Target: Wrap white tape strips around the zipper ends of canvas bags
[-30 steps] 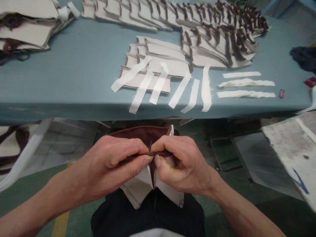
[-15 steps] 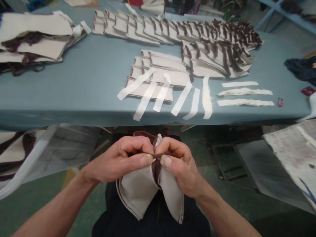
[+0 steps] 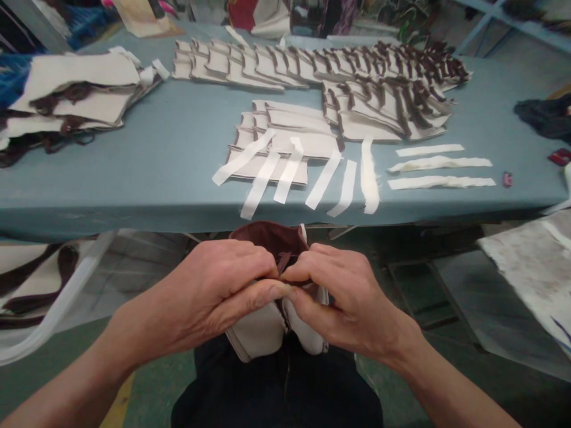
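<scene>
Above my lap I hold a cream fabric piece [image 3: 256, 333] with a dark brown lining, its inside partly showing at the top. My left hand [image 3: 223, 285] pinches its middle edge between thumb and fingers. Close against it, my right hand [image 3: 339, 297] pinches the same edge, and the two thumb tips meet. Two cream flaps hang below my hands. The exact spot gripped is hidden by my fingers.
A blue-green table [image 3: 134, 178] spans the view ahead. On it lie overlapping rows of cream and brown pieces [image 3: 267, 65], white strips [image 3: 323, 181] and a left-hand stack [image 3: 84, 71]. A white-rimmed bin [image 3: 57, 315] stands at lower left, a pale board [image 3: 530, 255] at right.
The fabric piece has turned up, so more brown lining shows above my hands and less of the cream flaps below. My thumbs have come together. The view has shifted slightly.
</scene>
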`<state>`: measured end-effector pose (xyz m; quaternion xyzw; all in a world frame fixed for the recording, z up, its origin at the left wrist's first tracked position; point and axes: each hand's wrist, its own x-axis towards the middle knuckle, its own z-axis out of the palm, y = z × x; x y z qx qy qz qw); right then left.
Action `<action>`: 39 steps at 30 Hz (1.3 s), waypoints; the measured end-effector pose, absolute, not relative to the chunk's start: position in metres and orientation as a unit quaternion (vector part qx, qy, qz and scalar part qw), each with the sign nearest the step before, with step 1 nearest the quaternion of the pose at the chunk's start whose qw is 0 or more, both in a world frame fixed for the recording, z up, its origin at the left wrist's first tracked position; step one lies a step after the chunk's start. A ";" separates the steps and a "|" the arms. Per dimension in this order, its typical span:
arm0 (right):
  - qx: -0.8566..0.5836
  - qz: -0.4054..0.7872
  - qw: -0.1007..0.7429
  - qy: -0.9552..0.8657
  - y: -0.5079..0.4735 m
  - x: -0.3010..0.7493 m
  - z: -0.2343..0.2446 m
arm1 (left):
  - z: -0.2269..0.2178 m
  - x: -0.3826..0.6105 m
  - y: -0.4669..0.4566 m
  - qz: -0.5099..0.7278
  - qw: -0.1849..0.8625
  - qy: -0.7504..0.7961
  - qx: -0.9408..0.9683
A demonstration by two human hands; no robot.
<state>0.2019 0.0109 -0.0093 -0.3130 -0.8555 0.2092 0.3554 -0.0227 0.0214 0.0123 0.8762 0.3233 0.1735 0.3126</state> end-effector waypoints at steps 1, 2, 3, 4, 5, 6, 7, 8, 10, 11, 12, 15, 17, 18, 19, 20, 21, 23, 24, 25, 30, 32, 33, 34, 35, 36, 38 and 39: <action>-0.322 0.196 0.355 -0.856 0.009 0.203 -0.008 | 0.014 -0.020 0.020 0.172 0.291 0.325 0.883; -0.328 0.188 0.354 -0.855 0.007 0.205 -0.007 | 0.015 -0.017 0.019 0.172 0.278 0.324 0.888; -0.331 0.187 0.353 -0.855 0.006 0.206 -0.006 | 0.016 -0.015 0.017 0.172 0.274 0.318 0.891; -0.330 0.191 0.350 -0.856 0.005 0.209 -0.005 | 0.016 -0.013 0.016 0.172 0.277 0.307 0.894; -0.324 0.201 0.345 -0.858 0.003 0.211 -0.004 | 0.016 -0.012 0.015 0.175 0.281 0.293 0.897; -0.316 0.213 0.339 -0.860 0.002 0.213 -0.003 | 0.014 -0.011 0.014 0.179 0.281 0.281 0.900; -0.310 0.227 0.334 -0.861 0.001 0.215 -0.003 | 0.012 -0.010 0.013 0.184 0.278 0.270 0.903; -0.306 0.240 0.331 -0.860 0.000 0.217 -0.004 | 0.009 -0.009 0.012 0.191 0.270 0.262 0.907; -0.306 0.263 0.340 -0.850 -0.002 0.218 -0.006 | 0.003 -0.008 0.009 0.206 0.239 0.258 0.913; -0.306 0.275 0.353 -0.840 -0.003 0.217 -0.009 | 0.001 -0.008 0.008 0.210 0.220 0.261 0.916; -0.304 0.289 0.369 -0.829 -0.003 0.217 -0.012 | -0.001 -0.008 0.006 0.212 0.203 0.266 0.918; -0.304 0.334 0.418 -0.788 -0.004 0.211 -0.022 | -0.001 -0.007 0.001 0.222 0.202 0.279 0.912; -0.306 0.339 0.437 -0.775 -0.004 0.207 -0.030 | -0.001 -0.004 -0.004 0.228 0.277 0.275 0.892; -0.301 0.327 0.445 -0.777 -0.004 0.205 -0.034 | -0.002 -0.002 -0.007 0.234 0.333 0.272 0.872; -0.296 0.307 0.450 -0.785 -0.004 0.203 -0.038 | -0.004 0.001 -0.010 0.242 0.393 0.271 0.845; -0.291 0.280 0.455 -0.794 -0.004 0.201 -0.042 | -0.006 0.004 -0.014 0.250 0.451 0.278 0.810; -0.291 0.252 0.455 -0.803 -0.004 0.199 -0.047 | -0.010 0.007 -0.017 0.260 0.499 0.291 0.774; -0.308 0.215 0.449 -0.811 -0.004 0.193 -0.057 | -0.017 0.014 -0.022 0.277 0.557 0.328 0.711; -0.323 0.220 0.450 -0.803 -0.004 0.190 -0.063 | -0.021 0.018 -0.024 0.286 0.572 0.347 0.686; -0.337 0.240 0.454 -0.789 -0.003 0.185 -0.069 | -0.024 0.022 -0.025 0.300 0.580 0.367 0.662; -0.368 0.347 0.478 -0.718 0.005 0.167 -0.093 | -0.027 0.042 -0.031 0.401 0.536 0.513 0.537; -0.364 0.354 0.478 -0.716 0.006 0.164 -0.096 | -0.022 0.048 -0.034 0.416 0.511 0.534 0.529; -0.361 0.360 0.478 -0.715 0.006 0.164 -0.095 | -0.020 0.050 -0.036 0.418 0.505 0.532 0.535; -0.356 0.365 0.479 -0.715 0.006 0.163 -0.095 | -0.017 0.051 -0.038 0.419 0.501 0.529 0.543; -0.351 0.368 0.479 -0.715 0.006 0.162 -0.093 | -0.015 0.051 -0.039 0.417 0.498 0.526 0.549; -0.345 0.366 0.482 -0.717 0.006 0.160 -0.091 | -0.013 0.049 -0.040 0.416 0.496 0.522 0.556; -0.332 0.347 0.489 -0.728 0.009 0.158 -0.087 | -0.012 0.040 -0.040 0.405 0.493 0.517 0.571; -0.325 0.330 0.489 -0.739 0.012 0.157 -0.085 | -0.012 0.033 -0.040 0.398 0.490 0.513 0.582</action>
